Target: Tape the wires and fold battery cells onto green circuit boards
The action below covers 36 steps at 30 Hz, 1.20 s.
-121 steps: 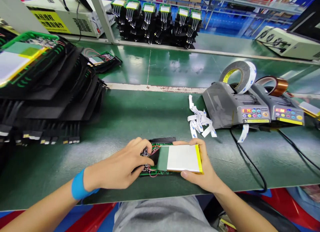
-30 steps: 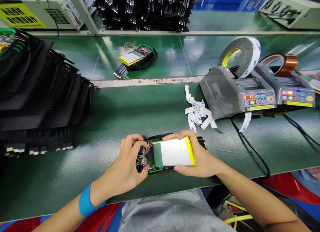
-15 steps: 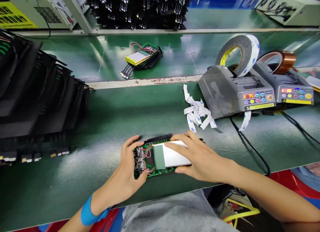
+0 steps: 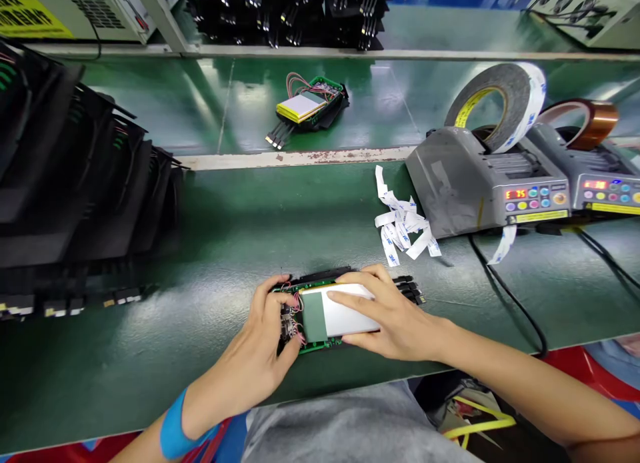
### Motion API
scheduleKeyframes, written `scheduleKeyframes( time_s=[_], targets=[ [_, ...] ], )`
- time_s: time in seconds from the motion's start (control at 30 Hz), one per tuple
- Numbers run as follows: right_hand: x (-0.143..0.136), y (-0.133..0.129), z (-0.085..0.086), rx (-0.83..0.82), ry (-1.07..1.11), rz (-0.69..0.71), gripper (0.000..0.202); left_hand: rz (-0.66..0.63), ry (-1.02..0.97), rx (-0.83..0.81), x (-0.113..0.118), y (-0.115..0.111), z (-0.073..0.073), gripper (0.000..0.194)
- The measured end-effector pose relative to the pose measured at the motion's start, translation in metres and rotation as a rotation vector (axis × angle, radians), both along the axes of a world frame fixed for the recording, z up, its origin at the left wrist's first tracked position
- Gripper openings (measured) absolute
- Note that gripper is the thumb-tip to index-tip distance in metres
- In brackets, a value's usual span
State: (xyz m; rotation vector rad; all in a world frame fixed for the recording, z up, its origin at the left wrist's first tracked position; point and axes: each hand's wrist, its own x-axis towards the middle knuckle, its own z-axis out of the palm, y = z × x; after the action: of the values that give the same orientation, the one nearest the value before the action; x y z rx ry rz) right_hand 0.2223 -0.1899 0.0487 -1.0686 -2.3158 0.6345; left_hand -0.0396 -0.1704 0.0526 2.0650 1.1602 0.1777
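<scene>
A flat silver battery (image 4: 350,310) with a green strip (image 4: 315,316) at its left end lies on a green circuit board (image 4: 320,347) on the bench in front of me. My right hand (image 4: 387,311) is closed over the battery, thumb at the near edge and fingers across its top and far edge. At the board's left end, my left hand (image 4: 267,340) curls its fingers and thumb around the thin pink wires (image 4: 299,303) and small components. Black cable ends (image 4: 410,290) stick out to the right beyond my right hand.
Cut tape strips (image 4: 403,223) lie in a pile beside two grey tape dispensers (image 4: 453,183) with cables. Black panels with cables (image 4: 75,183) are stacked at left. Another battery-and-board unit (image 4: 310,106) rests on the back ledge. The bench's front edge is close to me.
The battery has slid left over the board, covering more of the wires. My left fingers have moved inward onto the wire area. The camera view has shifted slightly.
</scene>
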Motion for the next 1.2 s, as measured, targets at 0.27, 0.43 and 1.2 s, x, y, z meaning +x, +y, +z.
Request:
scheduleKeyframes(
  time_s=[0.27,0.43,1.2],
  targets=[
    [0.004,0.000,0.001,0.004,-0.030,0.015,0.051,-0.261,0.092,0.771,-0.006,0.013,0.015,0.028],
    [0.003,0.000,0.001,-0.013,-0.019,0.012,0.051,-0.363,0.063,1.004,-0.009,0.023,0.017,0.022],
    [0.004,0.001,0.003,-0.035,-0.025,0.008,0.050,-0.525,-0.187,0.538,-0.017,0.041,0.001,0.028]
  ],
)
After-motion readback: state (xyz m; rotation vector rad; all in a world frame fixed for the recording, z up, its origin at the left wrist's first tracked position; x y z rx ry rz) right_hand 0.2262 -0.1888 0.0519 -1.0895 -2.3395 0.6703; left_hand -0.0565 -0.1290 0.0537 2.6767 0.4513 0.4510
